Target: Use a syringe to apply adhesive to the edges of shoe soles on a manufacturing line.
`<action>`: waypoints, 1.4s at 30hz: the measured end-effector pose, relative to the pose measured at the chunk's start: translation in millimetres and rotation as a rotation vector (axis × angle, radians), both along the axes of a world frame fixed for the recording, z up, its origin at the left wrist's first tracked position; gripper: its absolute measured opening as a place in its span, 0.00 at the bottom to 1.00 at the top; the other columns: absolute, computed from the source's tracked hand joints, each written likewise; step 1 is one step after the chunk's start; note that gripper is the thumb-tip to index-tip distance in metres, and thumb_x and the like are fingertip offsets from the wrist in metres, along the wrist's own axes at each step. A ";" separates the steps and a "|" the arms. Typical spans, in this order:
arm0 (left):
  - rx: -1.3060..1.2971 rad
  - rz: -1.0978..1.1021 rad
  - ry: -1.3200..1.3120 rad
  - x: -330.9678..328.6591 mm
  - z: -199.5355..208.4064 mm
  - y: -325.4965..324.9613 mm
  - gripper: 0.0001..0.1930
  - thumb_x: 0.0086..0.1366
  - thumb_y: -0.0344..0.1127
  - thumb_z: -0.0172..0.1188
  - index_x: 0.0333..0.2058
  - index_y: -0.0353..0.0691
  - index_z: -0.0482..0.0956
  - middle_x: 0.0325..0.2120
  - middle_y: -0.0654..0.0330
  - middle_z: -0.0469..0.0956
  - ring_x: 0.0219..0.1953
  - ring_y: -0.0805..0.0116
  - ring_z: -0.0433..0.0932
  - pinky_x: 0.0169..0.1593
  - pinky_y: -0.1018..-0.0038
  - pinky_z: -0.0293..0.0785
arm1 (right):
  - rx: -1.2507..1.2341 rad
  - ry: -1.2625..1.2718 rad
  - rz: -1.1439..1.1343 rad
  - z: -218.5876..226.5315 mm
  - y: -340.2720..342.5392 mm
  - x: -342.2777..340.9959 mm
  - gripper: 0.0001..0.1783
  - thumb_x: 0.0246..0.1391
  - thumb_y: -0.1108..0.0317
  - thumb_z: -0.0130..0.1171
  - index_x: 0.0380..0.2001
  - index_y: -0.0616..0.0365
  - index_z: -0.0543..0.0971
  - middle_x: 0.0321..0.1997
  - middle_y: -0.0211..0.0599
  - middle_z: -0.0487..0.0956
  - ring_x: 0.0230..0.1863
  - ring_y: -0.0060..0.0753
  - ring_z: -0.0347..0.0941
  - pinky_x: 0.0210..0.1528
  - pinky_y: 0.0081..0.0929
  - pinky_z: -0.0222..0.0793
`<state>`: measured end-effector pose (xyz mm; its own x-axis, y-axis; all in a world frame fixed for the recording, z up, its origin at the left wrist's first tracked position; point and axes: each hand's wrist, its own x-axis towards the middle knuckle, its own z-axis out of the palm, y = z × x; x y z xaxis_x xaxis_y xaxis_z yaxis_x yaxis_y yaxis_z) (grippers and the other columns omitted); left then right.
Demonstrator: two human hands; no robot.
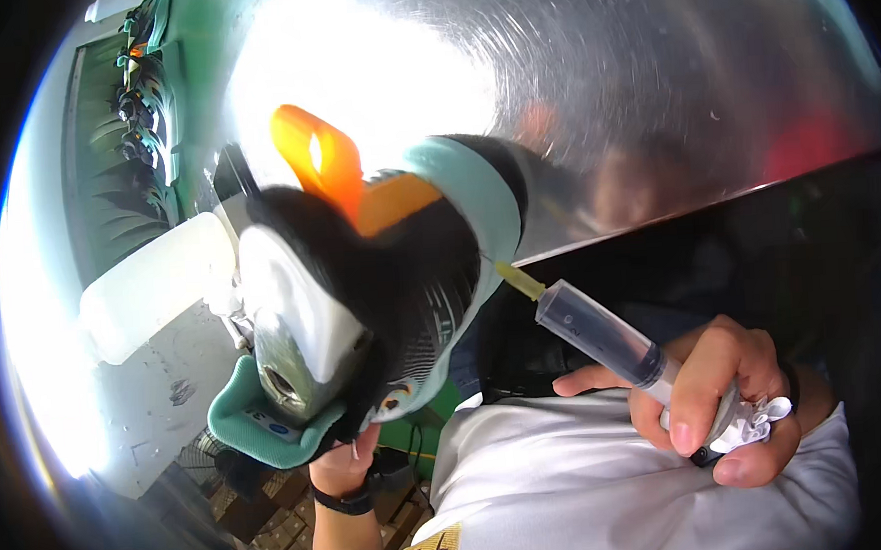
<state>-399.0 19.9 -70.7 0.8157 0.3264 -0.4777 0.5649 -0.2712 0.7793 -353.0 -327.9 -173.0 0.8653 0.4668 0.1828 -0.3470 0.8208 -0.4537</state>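
Note:
A black shoe [424, 251] with orange and mint-green parts is tilted in front of me, with a shiny grey-green shoe last [283, 358] filling its opening. An orange pull loop [320, 157] sticks up from it. From below, my left hand [349, 464] grips the shoe; most of its fingers are hidden behind it. My right hand [711, 390] is closed around a clear syringe [603, 331] holding some clear liquid. Its yellow needle hub [521, 281] points at the mint sole edge [492, 213], the thin tip at or very near it. Crumpled white tissue [752, 423] is tucked in the same hand.
A scratched, shiny metal tabletop [628, 56] spreads behind the shoe, its edge running to the right. To the left lies a translucent white bottle [162, 285], with white tissue beside it. Farther off, a row of dark and mint shoes [144, 121] lines up. Patterned floor shows below.

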 end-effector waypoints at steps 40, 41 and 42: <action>-1.211 -0.105 0.376 62.8 -32.9 -176.6 0.47 0.45 0.41 0.71 0.60 0.37 0.53 0.53 0.55 0.65 0.56 0.58 0.66 0.53 0.65 0.69 | -0.354 -0.028 -0.098 86.1 -39.3 -59.0 0.15 0.40 0.69 0.60 0.34 0.55 0.71 0.22 0.33 0.71 0.21 0.28 0.66 0.56 0.60 0.54; -1.292 -0.124 0.313 67.2 -35.5 -186.7 0.45 0.47 0.41 0.70 0.60 0.37 0.53 0.54 0.54 0.64 0.56 0.59 0.66 0.54 0.66 0.68 | -0.364 0.012 -0.131 89.6 -43.1 -58.8 0.14 0.39 0.69 0.61 0.33 0.55 0.72 0.22 0.34 0.71 0.20 0.28 0.66 0.56 0.61 0.54; -1.369 -0.131 0.257 70.7 -37.2 -193.5 0.43 0.50 0.41 0.68 0.60 0.37 0.52 0.54 0.53 0.64 0.56 0.59 0.66 0.54 0.66 0.68 | -0.372 0.009 -0.140 91.8 -46.1 -60.6 0.14 0.39 0.69 0.61 0.33 0.55 0.72 0.22 0.34 0.71 0.20 0.28 0.66 0.56 0.61 0.54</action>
